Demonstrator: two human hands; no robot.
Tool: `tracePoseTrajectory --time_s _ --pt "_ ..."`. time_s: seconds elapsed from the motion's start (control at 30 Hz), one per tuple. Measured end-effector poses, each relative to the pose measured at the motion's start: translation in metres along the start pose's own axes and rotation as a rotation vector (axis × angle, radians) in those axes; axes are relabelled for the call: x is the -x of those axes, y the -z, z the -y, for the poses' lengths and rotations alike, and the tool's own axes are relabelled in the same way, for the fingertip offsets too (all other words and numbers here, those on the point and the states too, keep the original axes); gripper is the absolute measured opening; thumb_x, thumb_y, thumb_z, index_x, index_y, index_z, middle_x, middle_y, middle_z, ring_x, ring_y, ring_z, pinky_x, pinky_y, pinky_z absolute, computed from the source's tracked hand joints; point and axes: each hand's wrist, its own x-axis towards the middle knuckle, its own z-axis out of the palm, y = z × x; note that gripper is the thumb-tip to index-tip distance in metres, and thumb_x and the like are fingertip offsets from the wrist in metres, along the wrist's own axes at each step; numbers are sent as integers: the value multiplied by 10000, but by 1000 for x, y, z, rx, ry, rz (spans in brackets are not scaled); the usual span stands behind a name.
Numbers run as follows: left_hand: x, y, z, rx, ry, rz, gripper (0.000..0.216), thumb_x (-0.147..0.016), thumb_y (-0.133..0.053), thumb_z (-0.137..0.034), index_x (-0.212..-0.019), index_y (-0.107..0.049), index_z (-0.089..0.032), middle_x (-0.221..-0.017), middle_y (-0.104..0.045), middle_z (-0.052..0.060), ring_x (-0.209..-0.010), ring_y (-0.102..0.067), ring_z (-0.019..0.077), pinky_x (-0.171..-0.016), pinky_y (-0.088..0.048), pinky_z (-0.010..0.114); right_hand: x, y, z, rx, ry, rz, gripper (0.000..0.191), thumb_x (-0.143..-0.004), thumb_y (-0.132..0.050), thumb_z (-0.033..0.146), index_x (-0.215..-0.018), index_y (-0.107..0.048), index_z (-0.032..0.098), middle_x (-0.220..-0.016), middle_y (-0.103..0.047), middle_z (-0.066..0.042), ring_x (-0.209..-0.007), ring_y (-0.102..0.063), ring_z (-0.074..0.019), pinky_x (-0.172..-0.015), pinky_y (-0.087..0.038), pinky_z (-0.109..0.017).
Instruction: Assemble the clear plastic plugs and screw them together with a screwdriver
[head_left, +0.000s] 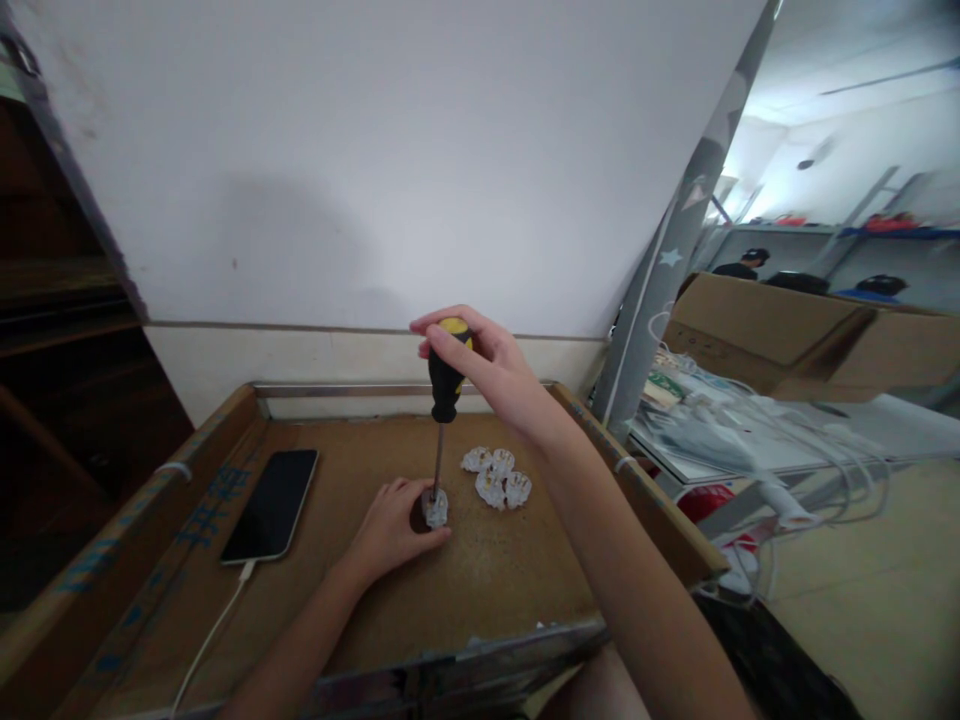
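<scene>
My right hand (480, 352) is wrapped round the black and yellow handle of a screwdriver (445, 385), which stands nearly upright. Its shaft runs down to a small clear plastic piece (436, 509) on the cardboard surface, and the tip meets the piece's upper part. With thumb and fingers on either side, my left hand (397, 522) grips that clear piece against the surface. Just to the right lies a small group of similar clear plastic pieces (491, 487), with brass-coloured bits showing inside.
A phone (271, 505) with a white charging cable (217, 625) lies on the left of the cardboard-lined tray (360, 440). Raised cardboard sides border it, with a white wall behind. At right stand a grey post (646, 290), a cluttered table and an open carton (765, 330); people sit farther back.
</scene>
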Motion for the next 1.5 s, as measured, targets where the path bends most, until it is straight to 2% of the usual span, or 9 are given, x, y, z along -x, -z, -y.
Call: tracePoseTrajectory --time_s 0.13,0.3,0.57,0.77,0.97,1.1,1.23,1.37,1.5 --pt "0 0 0 -7 4 -13 543 -703 -677 -439 -1183 -567 -210 -1075 -622 86 -995 -553 265 -898 -412 404 0 1 -2 -37 -2 -196 357 -732 -667 459 -699 -401 223 -540 -523 80 -447 -489 -67 -439 -382 -191" --pt "0 0 -2 -18 0 -14 427 -785 -594 -380 -1178 -569 -213 -1054 -629 76 -982 -558 245 -896 -415 391 0 2 2 -69 -72 41 322 -838 -493 511 -957 -590 228 -678 -548 36 -609 -536 -81 -560 -438 -209" --pt "0 2 -6 -37 -7 -17 430 -777 -598 -379 -1166 -573 -197 -1048 -627 83 -979 -555 252 -883 -421 393 -1 -11 3 -119 -59 -140 356 -775 -589 524 -680 -423 224 -465 -462 87 -403 -433 -68 -414 -350 -199" --pt "-1 0 -2 -49 -8 -54 398 -762 -612 -411 -1115 -605 -227 -990 -635 67 -940 -558 245 -866 -426 387 2 -13 3 -87 -2 26 220 -783 -613 424 -826 -583 210 -736 -576 34 -663 -547 -68 -581 -433 -185" --pt "-2 -1 -4 -43 10 -57 443 -744 -627 -401 -1152 -595 -231 -1013 -632 72 -949 -558 249 -869 -427 392 0 -15 0 -116 -62 -100 388 -731 -638 526 -656 -415 218 -453 -442 97 -359 -402 -48 -358 -318 -173" --pt "-2 0 -8 -52 27 -71 414 -765 -609 -403 -1143 -603 -237 -994 -638 72 -943 -557 254 -855 -435 394 -4 -8 -4 -170 -75 16 340 -834 -490 525 -844 -607 206 -577 -505 51 -483 -486 -55 -456 -407 -174" --pt "-4 1 -10 -45 50 -49 400 -761 -620 -368 -1140 -605 -240 -988 -644 67 -943 -559 257 -856 -437 393 -8 -9 -10 -236 -8 -21 232 -750 -650 424 -780 -592 202 -831 -590 10 -733 -587 -79 -670 -489 -205" --pt "-5 0 -10 -35 93 -43 410 -748 -636 -362 -1138 -607 -238 -1005 -638 71 -943 -560 260 -844 -444 391 -13 -15 -14 -283 -31 -108 365 -688 -713 421 -664 -413 216 -606 -544 61 -455 -489 -56 -429 -400 -180" --pt "-8 -2 -9 -30 107 -70 351 -735 -645 -350 -1071 -627 -253 -976 -639 61 -911 -565 256 -810 -456 378 -15 -15 -14 -255 -68 -43 299 -786 -579 515 -776 -552 218 -530 -439 67 -431 -393 -55 -396 -322 -184"
